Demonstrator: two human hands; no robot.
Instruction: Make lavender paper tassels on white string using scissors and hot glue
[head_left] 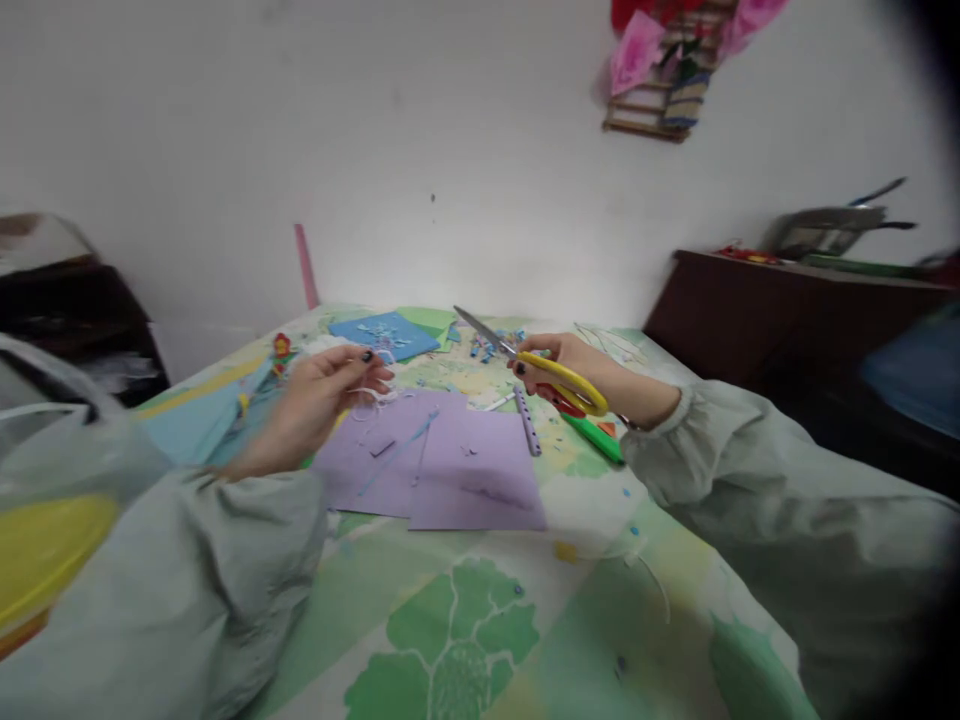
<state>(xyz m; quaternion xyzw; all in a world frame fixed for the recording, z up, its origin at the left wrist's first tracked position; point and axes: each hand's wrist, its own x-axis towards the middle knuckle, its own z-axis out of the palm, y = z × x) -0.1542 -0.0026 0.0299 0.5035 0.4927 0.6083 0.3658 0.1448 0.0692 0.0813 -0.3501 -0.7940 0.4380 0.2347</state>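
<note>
My left hand (330, 390) is closed on thin white string (373, 395), whose loops hang below the fingers. In my right hand (559, 365) is a pair of scissors (574, 382) with yellow and red handles, its blades pointing up and left. The blades look closed together and stand apart from the string. Below both hands lie purple paper sheets (480, 475) with small scraps and thin blue strips on them. A purple strip with holes (528, 422) rests by the right sheet, close to a green tool (596, 438) partly under my right hand.
Blue paper (386, 335) with cut bits and green paper (431, 322) lie at the table's back. Small rolled pieces (484, 346) are scattered beside them. A clear bag (67, 430) stands at left. White string (656, 575) trails across the floral tablecloth (450, 640).
</note>
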